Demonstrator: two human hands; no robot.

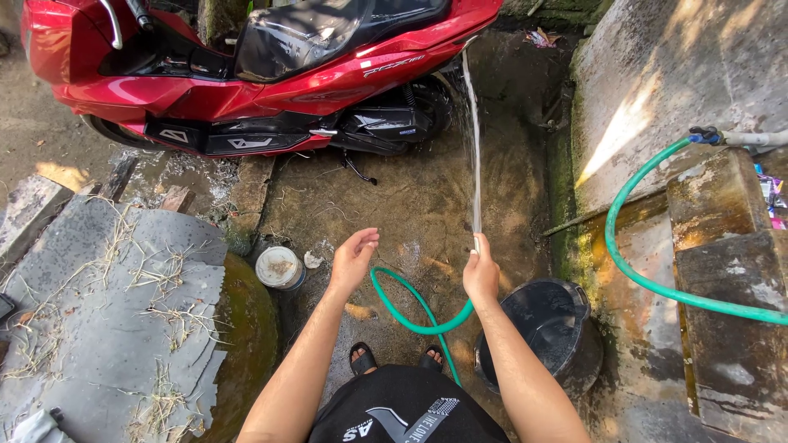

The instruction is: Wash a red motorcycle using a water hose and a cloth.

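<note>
Your right hand (481, 275) grips the green hose (420, 316) end, spraying the red scooter (246, 74) | your left hand (353, 258) hangs open, empty | black bucket (546, 328) beside your right arm | white round tub (279, 267) left | colourful packet (771, 197) on far-right ledge

Black bucket (548, 328), white lidded tub (279, 267), grey straw-strewn sheet (98, 312)

Glossy red scooter (246, 74), rubbery hose (657, 283)
</note>
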